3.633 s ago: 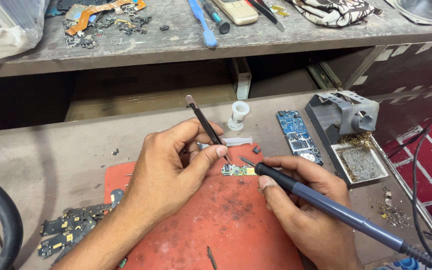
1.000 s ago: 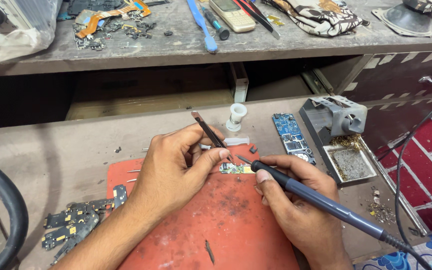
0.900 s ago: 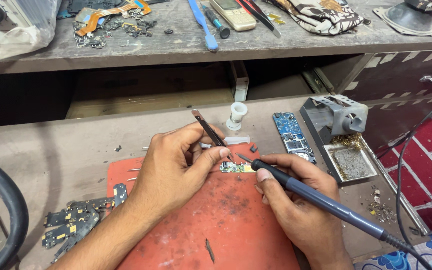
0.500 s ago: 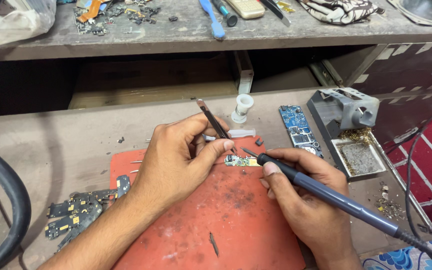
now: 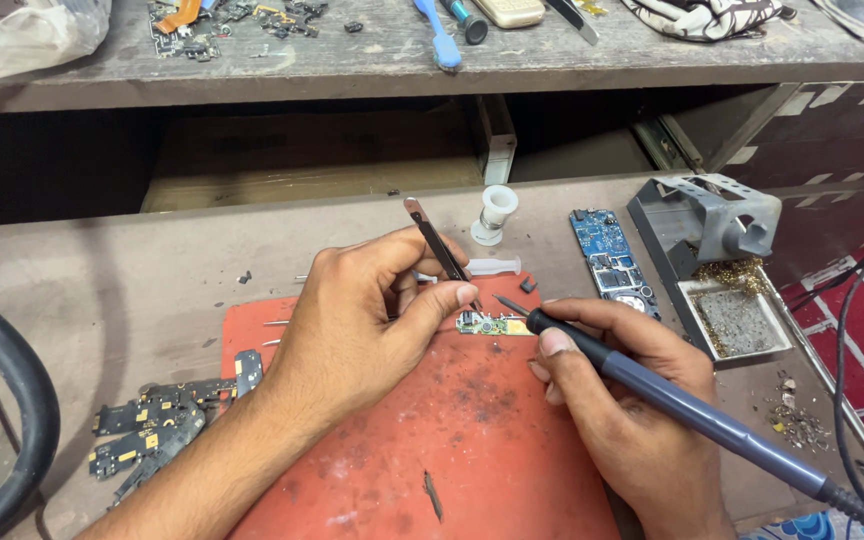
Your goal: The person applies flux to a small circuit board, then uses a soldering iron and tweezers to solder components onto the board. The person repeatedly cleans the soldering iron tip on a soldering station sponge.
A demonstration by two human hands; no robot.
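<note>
While the red mat (image 5: pixel 472 440) takes up the middle of the bench (image 5: pixel 102 290), I start from it: one mat, soft-looking and scorched in spots, lying flat. My left hand (image 5: pixel 352 330) is closed around one pair of tweezers (image 5: pixel 439 250), thumb and forefinger pinching the shanks, the tips down at the small board (image 5: pixel 492 325). My right hand (image 5: pixel 632 420) is wrapped shut on one soldering iron (image 5: pixel 672 405), held like a pen, its tip just beside the board's upper right edge; whether it touches I cannot tell from here.

That board lies on the mat's top edge, between my two hands. I judge it very light, stiff and fragile, apt to skate on the mat, so I would take it by its bare edges with the tweezers and never by the parts on its face. The iron I judge stiff and light, to be held only by the dark grip, well back from the hot tip.

Counting the rest: one iron stand (image 5: pixel 712 215) with one tray (image 5: pixel 737 320) of wool, one blue board (image 5: pixel 607 250), one white spool (image 5: pixel 497 210), one syringe (image 5: pixel 487 267), and a heap of black scrap boards (image 5: pixel 152 430), perhaps four.
</note>
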